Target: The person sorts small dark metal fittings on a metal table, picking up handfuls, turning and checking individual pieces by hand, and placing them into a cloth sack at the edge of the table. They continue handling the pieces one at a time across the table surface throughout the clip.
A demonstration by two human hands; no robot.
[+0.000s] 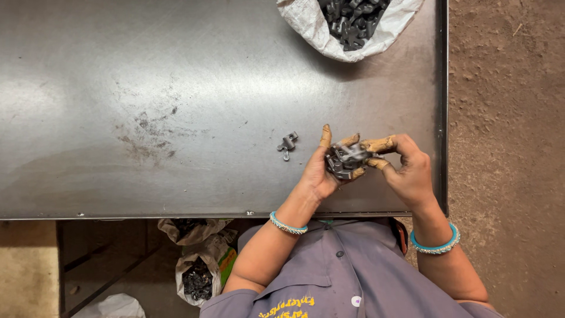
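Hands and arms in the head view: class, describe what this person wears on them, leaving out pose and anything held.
The left hand and right hand have tan tape wrappings around several fingers and no gloves. Each wrist carries a turquoise bangle edged with small pale beads: left bangle, right bangle. The forearms are uncovered; the short sleeves of a grey-purple buttoned shirt end above the elbows.

Only one view was on offer, from the head, and it looked almost straight down. The left hand [321, 171] and right hand [406, 171] sat close below the lens, just under the middle of the frame. Beyond the hands the grey metal table [176, 88] filled most of the picture, with the white sack [318, 29] cut off by the upper edge. Right of the right hand ran a strip of dirt floor [506, 118]. Nearest the camera, the wearer's own grey shirt [341, 271] crowded the bottom edge.
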